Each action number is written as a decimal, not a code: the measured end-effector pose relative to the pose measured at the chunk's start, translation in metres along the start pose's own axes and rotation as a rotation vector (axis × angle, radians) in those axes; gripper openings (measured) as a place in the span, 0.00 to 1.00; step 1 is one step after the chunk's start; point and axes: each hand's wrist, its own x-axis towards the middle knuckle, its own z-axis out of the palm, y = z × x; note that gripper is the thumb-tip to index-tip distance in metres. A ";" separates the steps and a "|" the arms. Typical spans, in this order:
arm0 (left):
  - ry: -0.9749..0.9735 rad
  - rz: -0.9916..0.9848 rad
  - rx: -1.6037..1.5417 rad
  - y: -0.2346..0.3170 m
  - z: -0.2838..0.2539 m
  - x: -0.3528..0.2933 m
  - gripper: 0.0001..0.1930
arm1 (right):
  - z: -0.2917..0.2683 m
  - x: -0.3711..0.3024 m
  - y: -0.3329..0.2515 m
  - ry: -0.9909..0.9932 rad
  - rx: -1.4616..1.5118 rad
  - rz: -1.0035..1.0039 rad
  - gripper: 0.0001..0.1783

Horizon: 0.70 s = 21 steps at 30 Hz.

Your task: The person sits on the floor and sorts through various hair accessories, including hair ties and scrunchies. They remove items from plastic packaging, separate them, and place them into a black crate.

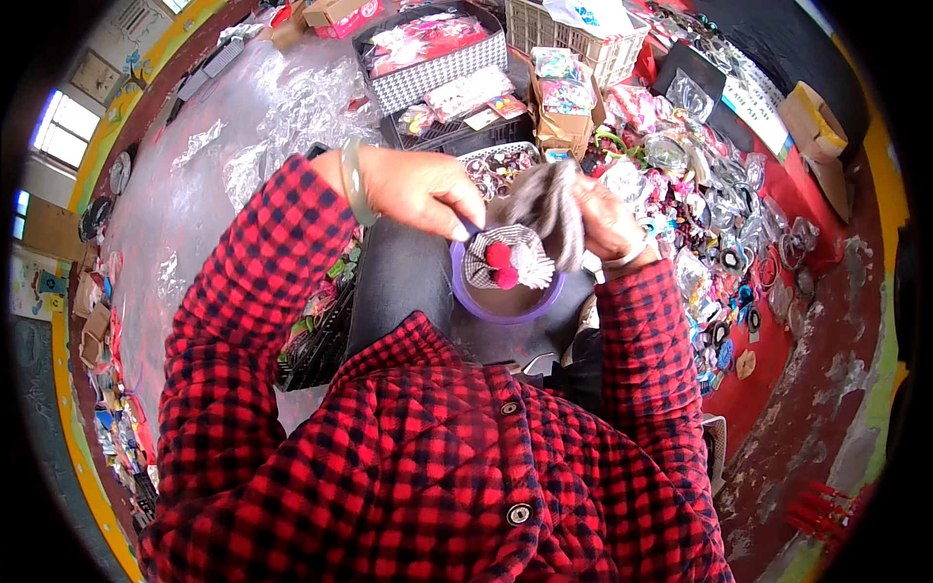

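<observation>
My left hand point(418, 189), with a pale bangle at its wrist, pinches the edge of a small round checked fabric ornament point(528, 242). Two red pompoms point(499, 256) and a white fringed part sit on the ornament's face. My right hand point(610, 225) is closed on a bunched grey-brown striped cloth point(559, 209), held close beside the ornament; some of its fingers are hidden behind the cloth. Below both hands is a round purple-rimmed basin point(505, 318) at my lap, its inside partly covered by what I hold.
Ahead stand a patterned bin point(437, 80) of packaged goods, a beige crate point(607, 60) and an open cardboard box point(564, 126). A small basket point(498, 151) of trinkets is just beyond my hands. A large heap of accessories point(719, 223) spreads at right; clear plastic wrap point(306, 102) lies at left.
</observation>
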 end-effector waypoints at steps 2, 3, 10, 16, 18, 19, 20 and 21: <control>-0.016 0.081 0.001 -0.005 -0.005 0.008 0.11 | 0.005 -0.003 0.011 -0.070 -0.096 0.089 0.21; -0.059 0.017 0.024 -0.005 -0.009 0.010 0.11 | 0.007 -0.002 0.019 -0.128 -0.093 0.113 0.21; -0.162 -0.246 -0.249 -0.064 -0.009 0.027 0.09 | 0.017 -0.003 0.025 -0.017 -0.112 0.307 0.12; 0.195 -0.107 -0.233 -0.084 -0.009 0.033 0.12 | 0.004 0.008 0.042 0.242 -0.115 0.265 0.08; 0.544 -0.178 -0.389 -0.073 0.001 0.042 0.13 | 0.002 0.008 0.038 0.398 0.069 0.199 0.07; 0.807 -0.170 -0.375 -0.083 0.006 0.044 0.12 | -0.003 0.012 0.040 0.446 0.107 0.131 0.07; 0.940 -0.210 -0.354 -0.090 0.011 0.048 0.11 | -0.007 0.013 0.039 0.499 0.142 0.055 0.07; 1.078 -0.256 -0.331 -0.096 0.019 0.050 0.11 | -0.011 0.016 0.040 0.546 0.180 -0.017 0.07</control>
